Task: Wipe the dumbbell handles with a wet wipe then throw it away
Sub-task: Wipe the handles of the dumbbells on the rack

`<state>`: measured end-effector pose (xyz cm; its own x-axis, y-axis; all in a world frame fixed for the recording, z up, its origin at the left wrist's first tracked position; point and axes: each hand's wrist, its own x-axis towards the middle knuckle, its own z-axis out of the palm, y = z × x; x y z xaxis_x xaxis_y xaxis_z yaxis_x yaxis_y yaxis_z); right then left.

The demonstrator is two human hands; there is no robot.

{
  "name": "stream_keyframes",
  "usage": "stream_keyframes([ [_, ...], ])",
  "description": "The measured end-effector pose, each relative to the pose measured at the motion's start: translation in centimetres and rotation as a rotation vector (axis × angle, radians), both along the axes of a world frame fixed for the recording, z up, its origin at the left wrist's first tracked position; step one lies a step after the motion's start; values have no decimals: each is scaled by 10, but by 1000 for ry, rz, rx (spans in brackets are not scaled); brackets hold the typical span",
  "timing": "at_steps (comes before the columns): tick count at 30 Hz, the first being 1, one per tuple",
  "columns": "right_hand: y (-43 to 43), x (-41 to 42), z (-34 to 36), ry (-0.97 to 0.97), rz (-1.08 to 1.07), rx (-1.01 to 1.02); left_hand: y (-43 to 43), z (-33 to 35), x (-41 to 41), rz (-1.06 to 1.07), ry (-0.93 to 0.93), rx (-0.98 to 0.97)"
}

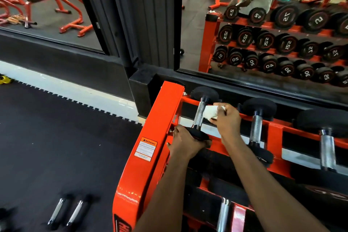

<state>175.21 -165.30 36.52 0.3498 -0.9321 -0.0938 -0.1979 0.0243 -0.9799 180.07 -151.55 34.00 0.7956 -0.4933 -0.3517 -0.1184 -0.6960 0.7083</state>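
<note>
Right hand [227, 118] pinches wet wipe [211, 112] against dumbbell handle [199, 114] at rack's [150, 128] left end; left hand [185, 142] grips its near head [197, 133].

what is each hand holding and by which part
The right hand pinches a bunched wipe against the dumbbell handle; the left hand grips that dumbbell by its near head.

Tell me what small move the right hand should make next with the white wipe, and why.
Probably slide the crumpled white wet wipe down the knurled silver dumbbell handle: the right hand holds it only against the upper part, while the left hand grips the black dumbbell head nearest the person.
</note>
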Motion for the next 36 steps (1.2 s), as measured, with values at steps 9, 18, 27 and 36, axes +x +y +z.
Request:
stream_keyframes([
  [9,-19,-5,-9,318,883,-738,1,-4,-4,29,3,-6],
  [18,-49,18,-21,708,844,-1146,-2,-7,-2,29,-4,-14],
  [27,-41,4,-16,505,968,-1297,-2,-7,-2,21,-7,-18],
  [36,-36,-2,-26,448,1050,-1248,-2,-7,0,21,13,-23],
])
